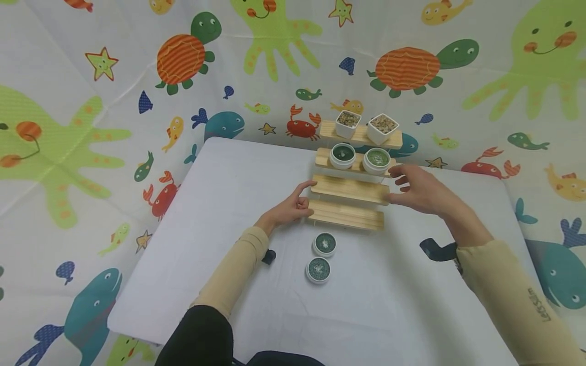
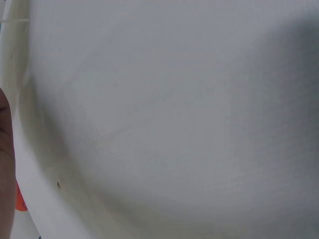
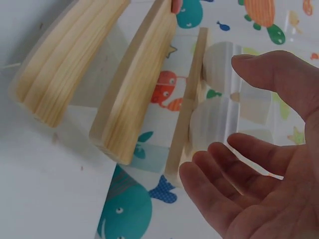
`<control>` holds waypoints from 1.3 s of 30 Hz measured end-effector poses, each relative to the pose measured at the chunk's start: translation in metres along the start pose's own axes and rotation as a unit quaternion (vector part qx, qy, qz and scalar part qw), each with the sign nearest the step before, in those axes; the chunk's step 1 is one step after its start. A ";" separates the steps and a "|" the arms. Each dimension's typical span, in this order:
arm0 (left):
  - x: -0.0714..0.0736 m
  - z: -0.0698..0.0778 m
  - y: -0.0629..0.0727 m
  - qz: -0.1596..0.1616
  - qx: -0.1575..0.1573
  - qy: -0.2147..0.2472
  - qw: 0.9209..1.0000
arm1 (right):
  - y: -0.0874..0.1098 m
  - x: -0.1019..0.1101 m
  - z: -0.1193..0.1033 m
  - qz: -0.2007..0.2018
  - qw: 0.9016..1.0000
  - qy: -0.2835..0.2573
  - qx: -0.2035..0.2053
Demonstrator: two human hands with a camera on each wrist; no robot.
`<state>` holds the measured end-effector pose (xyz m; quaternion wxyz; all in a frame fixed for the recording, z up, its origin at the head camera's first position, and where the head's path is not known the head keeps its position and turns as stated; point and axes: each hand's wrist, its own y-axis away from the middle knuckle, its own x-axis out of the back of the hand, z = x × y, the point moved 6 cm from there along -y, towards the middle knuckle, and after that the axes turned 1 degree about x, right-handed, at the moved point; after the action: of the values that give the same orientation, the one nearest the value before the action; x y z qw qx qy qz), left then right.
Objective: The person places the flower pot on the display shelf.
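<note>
A stepped wooden rack [image 1: 350, 189] stands on the table, its boards rising toward the back. My left hand [image 1: 289, 208] is at the rack's left end, index finger stretched to the second-lowest board and thumb at the lowest board. My right hand [image 1: 423, 190] is at the right end, thumb by the second-lowest board, fingers loosely bent beside the board above; its palm shows with nothing in it in the right wrist view. That higher board carries a dark green-filled round white jar [image 1: 343, 156] and a lighter green-filled one [image 1: 377, 160].
The top board holds two square white pots, one left [image 1: 346, 125] and one right [image 1: 382, 128], with brownish grains. Two green-filled round jars, one nearer the rack [image 1: 325, 244] and one closer to me [image 1: 318, 270], stand on the white table [image 1: 206, 229]. A sea-animal cloth [image 1: 284, 91] hangs behind.
</note>
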<state>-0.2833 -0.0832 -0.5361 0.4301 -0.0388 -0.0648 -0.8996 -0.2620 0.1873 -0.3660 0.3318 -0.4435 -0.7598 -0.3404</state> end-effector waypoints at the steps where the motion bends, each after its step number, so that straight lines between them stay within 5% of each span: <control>1: 0.000 0.000 0.000 -0.001 0.000 0.001 1.000 | 0.001 -0.002 -0.001 -0.004 1.000 0.000 -0.001; 11: -0.001 0.000 0.000 0.002 0.004 -0.002 1.000 | 0.007 -0.028 -0.010 -0.015 0.999 -0.004 0.033; 27: 0.001 0.000 0.002 0.011 0.012 -0.003 1.000 | 0.002 -0.091 -0.029 -0.015 0.989 -0.018 0.148; 39: -0.001 0.003 0.000 0.007 0.012 -0.005 1.000 | -0.004 -0.125 -0.041 -0.035 0.985 -0.035 0.166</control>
<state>-0.2828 -0.0825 -0.5333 0.4364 -0.0382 -0.0774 -0.8956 -0.2088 0.0969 -0.4454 0.3618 -0.3670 -0.8321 -0.2051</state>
